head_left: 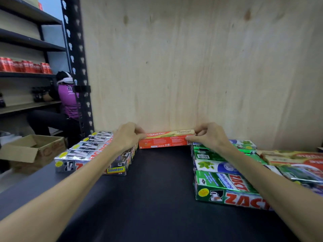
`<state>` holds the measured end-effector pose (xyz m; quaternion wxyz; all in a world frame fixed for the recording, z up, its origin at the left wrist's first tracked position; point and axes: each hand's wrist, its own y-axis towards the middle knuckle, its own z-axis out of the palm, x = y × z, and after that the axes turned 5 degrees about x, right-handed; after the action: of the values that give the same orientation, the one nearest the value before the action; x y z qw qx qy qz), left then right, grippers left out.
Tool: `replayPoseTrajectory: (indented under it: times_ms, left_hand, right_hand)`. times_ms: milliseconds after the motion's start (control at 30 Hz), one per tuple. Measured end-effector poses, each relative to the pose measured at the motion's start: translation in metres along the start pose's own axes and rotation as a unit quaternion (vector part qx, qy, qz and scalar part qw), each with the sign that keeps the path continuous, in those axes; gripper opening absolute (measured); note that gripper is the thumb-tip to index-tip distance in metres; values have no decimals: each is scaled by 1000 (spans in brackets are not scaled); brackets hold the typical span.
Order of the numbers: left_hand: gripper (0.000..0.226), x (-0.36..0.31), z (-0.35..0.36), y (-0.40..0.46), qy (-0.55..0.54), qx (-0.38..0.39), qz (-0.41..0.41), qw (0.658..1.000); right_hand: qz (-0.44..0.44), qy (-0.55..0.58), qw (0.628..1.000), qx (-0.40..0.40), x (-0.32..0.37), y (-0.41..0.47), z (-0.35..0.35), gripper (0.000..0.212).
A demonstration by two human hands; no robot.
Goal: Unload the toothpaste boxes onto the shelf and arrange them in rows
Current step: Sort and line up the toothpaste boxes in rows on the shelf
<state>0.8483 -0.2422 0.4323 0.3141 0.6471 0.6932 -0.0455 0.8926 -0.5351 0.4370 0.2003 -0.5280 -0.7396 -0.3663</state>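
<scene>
Against plywood, hands (128, 135) (208, 136) pinch red box (164, 143).

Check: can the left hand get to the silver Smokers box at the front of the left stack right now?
Probably not right away. The left hand is pinching the end of the red Colgate box at the back panel. The Smokers box lies under that forearm, unobstructed; releasing and drawing back should reach it.

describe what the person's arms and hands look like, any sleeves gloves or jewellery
Both arms are bare as far as the view shows, with no sleeves in sight. The left hand and right hand wear no gloves, and no watch, bracelet or ring shows on either.
</scene>
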Motion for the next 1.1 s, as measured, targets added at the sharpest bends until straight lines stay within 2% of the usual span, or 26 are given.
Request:
replayPoseTrajectory:
  times_ms: [33, 133, 200, 267, 367, 467, 633, 700, 767, 800, 867, 1000, 1100]
  left_hand:
    - [16, 0, 1, 0, 17, -6, 13, 1000]
    - [43, 0, 3, 2, 10, -15, 28, 999]
    - [53, 2, 2, 4, -36, 8, 25, 999]
    - [57, 5, 1, 5, -29, 29, 33, 999]
    - [51, 5, 3, 5, 19, 32, 50, 998]
    - [40, 5, 5, 6, 60, 38, 49, 996]
    - [36, 6, 4, 8, 70, 40, 59, 995]
    - [32, 5, 5, 8, 75, 40, 66, 994]
    - [15, 5, 6, 8, 85, 38, 69, 993]
    - [13, 4, 5, 7, 94, 38, 70, 992]
    - [26, 5, 6, 9, 100, 40, 74, 991]
    - [18, 4, 6, 6, 100, 26, 72, 992]
    - [38, 4, 5, 3, 70, 13, 56, 996]
  right_hand:
    - [-6, -5, 1000, 2, -2, 0, 0, 44]
    - [-19, -38, 999, 6, -9, 2, -4, 46]
    - [-30, -57, 998, 4, -15, 3, -4, 48]
    - [-36, -89, 995, 2, -19, 2, -4, 49]
    - [-46, -165, 985, 2, -18, -1, -7, 47]
    - [-28, -256, 966, 20, -15, -7, -11, 59]
    - [-19, -289, 957, 29, -17, -8, -15, 66]
    - [-8, -283, 959, 18, -18, -8, -19, 68]
    - [13, -272, 962, 5, -19, -8, -26, 73]
    - [27, -262, 965, 1, -21, -7, -29, 75]
    - [44, -236, 971, -6, -27, -6, -33, 73]
    - [5, -111, 994, -20, -29, -3, -31, 41]
    - [-19, -64, 998, -2, -16, -4, -26, 29]
